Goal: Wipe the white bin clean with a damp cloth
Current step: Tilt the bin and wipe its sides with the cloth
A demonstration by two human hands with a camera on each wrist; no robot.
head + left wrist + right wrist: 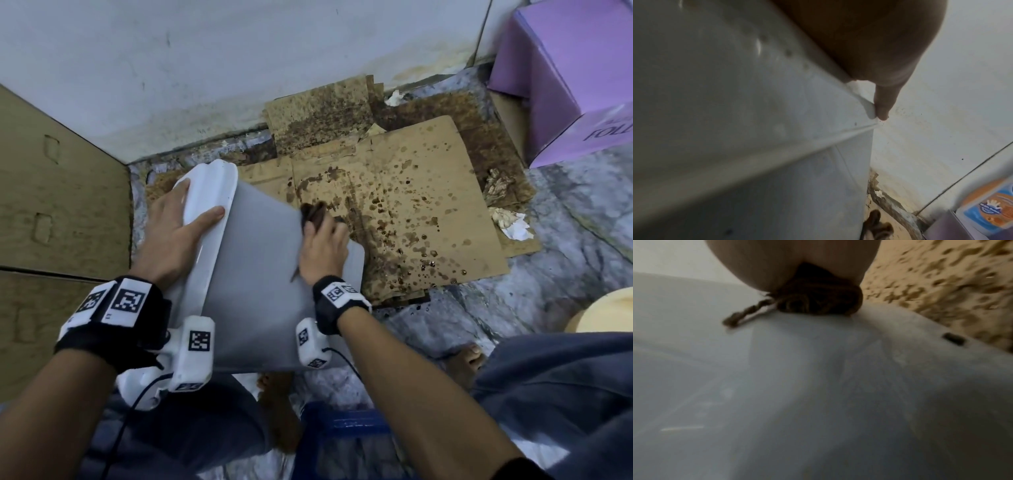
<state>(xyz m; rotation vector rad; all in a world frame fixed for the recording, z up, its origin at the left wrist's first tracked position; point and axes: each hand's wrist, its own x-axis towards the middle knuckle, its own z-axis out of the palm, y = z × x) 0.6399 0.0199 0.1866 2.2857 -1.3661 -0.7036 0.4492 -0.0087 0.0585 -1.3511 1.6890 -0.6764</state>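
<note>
The white bin (253, 274) lies tipped on its side between my knees, lid end toward the wall. My left hand (171, 226) grips the lid's rim, thumb on the near face and fingers over the far edge; the left wrist view shows a fingertip (884, 104) on the corner of the bin (735, 113). My right hand (322, 246) holds a bunched dark brown cloth (313, 212) and presses it against the bin's upper side near the base end. In the right wrist view the cloth (818, 298) sits under my palm on the bin's wall (797, 386), a frayed strand trailing left.
Brown-stained cardboard (411, 205) covers the floor beyond the bin. A purple box (568, 78) stands at the back right and a brown carton (51, 188) at the left. Crumpled paper (510, 222) lies at the right. The white wall (205, 68) is close behind. My bare foot (277, 411) is below the bin.
</note>
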